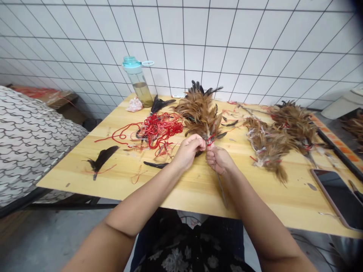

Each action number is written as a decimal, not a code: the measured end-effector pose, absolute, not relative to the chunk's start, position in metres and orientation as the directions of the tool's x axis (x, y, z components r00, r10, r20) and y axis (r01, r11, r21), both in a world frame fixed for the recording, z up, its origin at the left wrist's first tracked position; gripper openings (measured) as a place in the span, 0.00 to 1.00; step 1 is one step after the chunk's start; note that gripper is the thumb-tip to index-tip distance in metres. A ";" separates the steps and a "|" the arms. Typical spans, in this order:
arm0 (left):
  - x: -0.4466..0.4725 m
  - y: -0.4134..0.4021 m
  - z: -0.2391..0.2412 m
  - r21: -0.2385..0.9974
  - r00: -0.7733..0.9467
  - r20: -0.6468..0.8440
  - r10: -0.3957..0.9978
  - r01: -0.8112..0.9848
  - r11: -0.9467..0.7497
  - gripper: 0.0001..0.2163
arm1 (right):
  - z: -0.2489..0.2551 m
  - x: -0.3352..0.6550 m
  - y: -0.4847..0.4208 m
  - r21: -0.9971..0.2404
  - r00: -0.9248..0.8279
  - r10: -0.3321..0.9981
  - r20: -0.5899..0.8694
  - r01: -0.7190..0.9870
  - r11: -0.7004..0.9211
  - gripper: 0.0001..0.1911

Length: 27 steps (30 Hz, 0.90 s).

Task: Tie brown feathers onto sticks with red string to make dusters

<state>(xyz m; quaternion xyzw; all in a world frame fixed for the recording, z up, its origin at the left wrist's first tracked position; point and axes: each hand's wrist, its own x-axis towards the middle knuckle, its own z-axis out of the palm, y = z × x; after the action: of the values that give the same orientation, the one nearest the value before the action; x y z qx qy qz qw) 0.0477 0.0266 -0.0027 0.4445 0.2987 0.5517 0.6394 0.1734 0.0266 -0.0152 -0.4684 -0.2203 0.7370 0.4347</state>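
Black floral top [176, 260] and both bare forearms nearest camera, wooden table [181, 194] just past them. Feather duster [200, 109] is mid-table, brown plumes toward the tiled wall, thin stick [221, 189] angled back toward the front edge.

Right hand [217, 159] is clenched around the stick just below the red binding [210, 140]. Left hand [193, 148] has fingertips pinched together right beside the binding; maybe on a cord end, can't tell.

Risks, my read: if the right grip slackens, the stick could twist and the binding loosen, shedding feathers. Too hard a pull at the binding could snap thin cord or crush quills. Red cord tangle [161, 128] sits left of the plumes; a snag there could drag the loose black feathers. Water bottle [141, 88] stands behind it, tippable by a wide left swing. Phone [338, 196] is near the front edge, exposed to a right elbow.
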 end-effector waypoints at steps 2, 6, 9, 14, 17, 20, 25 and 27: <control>0.047 0.022 -0.002 0.927 0.199 0.163 0.966 -0.365 -0.081 0.07 | -0.014 0.173 0.027 -0.740 -0.187 0.857 -0.480 -0.439 -0.510 0.09; 0.047 0.017 -0.003 0.956 0.215 0.244 0.946 -0.219 -0.197 0.08 | -0.012 0.175 0.029 -0.753 -0.178 0.870 -0.460 -0.441 -0.489 0.10; 0.048 0.020 -0.006 0.954 0.202 0.235 0.951 -0.236 -0.185 0.08 | -0.016 0.174 0.030 -0.771 -0.122 0.877 -0.464 -0.432 -0.468 0.10; 0.050 0.029 -0.015 0.975 0.130 0.141 0.982 -0.190 -0.115 0.08 | -0.023 0.173 0.027 -0.800 -0.061 0.895 -0.442 -0.425 -0.424 0.11; 0.048 0.029 -0.018 0.986 0.126 0.152 0.980 -0.087 -0.141 0.07 | -0.022 0.174 0.024 -0.773 -0.122 0.907 -0.404 -0.484 -0.410 0.11; 0.046 0.029 -0.019 0.972 0.149 0.224 0.963 0.035 -0.231 0.04 | -0.021 0.177 0.023 -0.739 -0.190 0.901 -0.389 -0.520 -0.429 0.11; 0.040 0.033 -0.022 0.889 0.146 0.361 0.921 0.244 -0.388 0.05 | -0.024 0.178 0.023 -0.737 -0.240 0.903 -0.356 -0.522 -0.430 0.13; 0.039 0.034 -0.022 0.878 0.138 0.367 0.920 0.275 -0.391 0.06 | -0.025 0.178 0.022 -0.735 -0.268 0.901 -0.341 -0.521 -0.433 0.14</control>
<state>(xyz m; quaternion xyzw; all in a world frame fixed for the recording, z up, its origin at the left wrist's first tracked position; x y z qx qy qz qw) 0.0389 0.0344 -0.0221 0.6776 0.4411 0.4863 0.3313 0.1779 0.0224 -0.0254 -0.3806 -0.2494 0.7562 0.4702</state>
